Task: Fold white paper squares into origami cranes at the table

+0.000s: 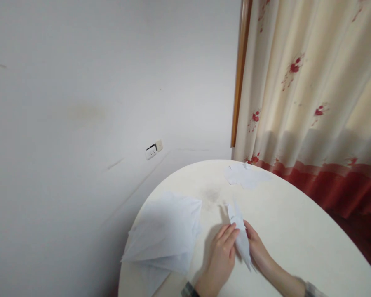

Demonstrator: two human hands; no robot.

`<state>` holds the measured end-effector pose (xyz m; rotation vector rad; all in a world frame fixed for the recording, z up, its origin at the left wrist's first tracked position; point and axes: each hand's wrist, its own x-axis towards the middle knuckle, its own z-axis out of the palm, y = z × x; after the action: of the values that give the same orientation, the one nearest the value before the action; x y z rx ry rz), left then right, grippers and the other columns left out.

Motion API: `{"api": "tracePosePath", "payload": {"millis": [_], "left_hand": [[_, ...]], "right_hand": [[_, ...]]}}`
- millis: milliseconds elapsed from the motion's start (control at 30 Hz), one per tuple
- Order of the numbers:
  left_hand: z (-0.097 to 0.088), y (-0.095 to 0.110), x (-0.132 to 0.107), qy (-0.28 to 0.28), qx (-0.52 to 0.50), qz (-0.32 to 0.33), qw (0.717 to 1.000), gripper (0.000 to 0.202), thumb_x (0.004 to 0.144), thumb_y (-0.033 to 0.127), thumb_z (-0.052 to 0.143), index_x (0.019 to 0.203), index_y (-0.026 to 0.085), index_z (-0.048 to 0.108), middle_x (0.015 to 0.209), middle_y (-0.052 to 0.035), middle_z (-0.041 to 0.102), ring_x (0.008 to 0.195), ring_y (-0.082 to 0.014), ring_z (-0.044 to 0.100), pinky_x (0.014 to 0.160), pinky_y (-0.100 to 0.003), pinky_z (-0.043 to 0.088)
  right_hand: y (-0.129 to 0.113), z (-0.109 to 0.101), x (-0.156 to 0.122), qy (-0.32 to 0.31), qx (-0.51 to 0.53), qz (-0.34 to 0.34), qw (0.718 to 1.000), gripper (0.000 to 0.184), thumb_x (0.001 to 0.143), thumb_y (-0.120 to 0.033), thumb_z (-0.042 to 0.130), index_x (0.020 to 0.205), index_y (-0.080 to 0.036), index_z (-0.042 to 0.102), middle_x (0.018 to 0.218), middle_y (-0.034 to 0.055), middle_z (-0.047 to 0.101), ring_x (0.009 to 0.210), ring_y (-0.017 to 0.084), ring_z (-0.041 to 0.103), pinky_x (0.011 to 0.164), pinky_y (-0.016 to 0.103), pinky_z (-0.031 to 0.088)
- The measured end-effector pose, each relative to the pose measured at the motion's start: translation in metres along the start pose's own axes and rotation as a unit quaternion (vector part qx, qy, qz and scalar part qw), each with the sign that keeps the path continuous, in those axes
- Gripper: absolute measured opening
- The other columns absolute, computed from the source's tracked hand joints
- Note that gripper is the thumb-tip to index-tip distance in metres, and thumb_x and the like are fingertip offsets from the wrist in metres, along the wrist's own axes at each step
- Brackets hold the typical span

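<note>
A narrow folded piece of white paper (241,239) is held between both hands above the round table, its long side running away from me. My left hand (221,251) grips it from the left, fingers pressed together on its face. On the other side, my right hand (257,249) pinches its right edge; part of those fingers is hidden behind the paper. A stack of creased white sheets (167,231) lies on the table just left of my left hand.
The white round table (299,231) has its curved edge near the wall (80,165). Torn paper scraps (245,175) lie at the far side. A wall socket (151,153) sits beyond the table, and a flowered curtain (312,82) hangs at the right.
</note>
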<state>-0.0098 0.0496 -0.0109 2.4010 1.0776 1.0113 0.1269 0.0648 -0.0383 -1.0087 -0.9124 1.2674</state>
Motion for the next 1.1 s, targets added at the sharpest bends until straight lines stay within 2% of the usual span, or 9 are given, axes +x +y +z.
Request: {"api": "tracePosePath", "payload": {"millis": [233, 400, 633, 800, 933, 1100], "left_hand": [[0.002, -0.003, -0.006, -0.014, 0.044, -0.014, 0.999, 0.058, 0.075, -0.001, 0.035, 0.127, 0.022, 0.045, 0.134, -0.0021, 0.045, 0.125, -0.0182, 0.039, 0.103, -0.041, 0.039], [0.004, -0.002, -0.002, 0.003, 0.060, -0.009, 0.998, 0.057, 0.074, -0.002, 0.035, 0.124, 0.021, 0.049, 0.131, -0.0034, 0.049, 0.122, -0.0189, 0.043, 0.101, -0.041, 0.041], [0.008, -0.007, 0.000, 0.034, 0.088, 0.035, 0.995, 0.045, 0.079, 0.002, 0.037, 0.119, 0.017, 0.053, 0.126, -0.0070, 0.053, 0.118, -0.0194, 0.046, 0.098, -0.041, 0.044], [0.005, -0.007, 0.002, 0.037, 0.108, 0.059, 0.992, 0.050, 0.077, 0.000, 0.035, 0.119, 0.019, 0.053, 0.124, -0.0057, 0.056, 0.117, -0.0183, 0.047, 0.096, -0.040, 0.045], [0.002, -0.007, 0.003, 0.033, 0.126, 0.067, 0.989, 0.050, 0.076, 0.001, 0.036, 0.118, 0.021, 0.054, 0.122, -0.0040, 0.057, 0.115, -0.0186, 0.049, 0.096, -0.039, 0.046], [0.002, -0.009, 0.002, 0.059, 0.141, 0.091, 0.984, 0.049, 0.076, 0.002, 0.035, 0.116, 0.021, 0.055, 0.121, -0.0044, 0.058, 0.115, -0.0180, 0.050, 0.094, -0.036, 0.047]], "right_hand": [[0.002, -0.002, 0.002, -0.021, -0.009, 0.011, 1.000, 0.040, 0.059, -0.018, 0.065, 0.098, -0.020, 0.059, 0.100, 0.0074, 0.066, 0.089, 0.024, 0.060, 0.077, 0.036, 0.048], [-0.004, 0.002, 0.000, -0.013, 0.013, 0.012, 1.000, 0.039, 0.055, -0.020, 0.069, 0.094, -0.020, 0.060, 0.096, 0.0079, 0.067, 0.092, 0.026, 0.059, 0.079, 0.039, 0.047], [-0.009, 0.008, -0.003, -0.016, 0.038, 0.005, 0.999, 0.036, 0.055, -0.023, 0.071, 0.088, -0.019, 0.060, 0.092, 0.0068, 0.067, 0.090, 0.024, 0.060, 0.083, 0.039, 0.045], [-0.003, 0.005, -0.001, -0.018, 0.020, -0.024, 0.999, 0.033, 0.060, -0.025, 0.066, 0.091, -0.019, 0.059, 0.093, 0.0064, 0.066, 0.091, 0.023, 0.059, 0.084, 0.038, 0.044], [0.002, 0.001, 0.003, -0.045, 0.005, -0.028, 0.999, 0.033, 0.061, -0.019, 0.062, 0.094, -0.020, 0.059, 0.093, 0.0047, 0.066, 0.091, 0.021, 0.058, 0.088, 0.037, 0.042], [0.005, -0.001, 0.005, -0.061, -0.013, -0.050, 0.997, 0.031, 0.063, -0.019, 0.060, 0.095, -0.020, 0.058, 0.096, 0.0046, 0.065, 0.091, 0.020, 0.057, 0.087, 0.036, 0.042]]}}
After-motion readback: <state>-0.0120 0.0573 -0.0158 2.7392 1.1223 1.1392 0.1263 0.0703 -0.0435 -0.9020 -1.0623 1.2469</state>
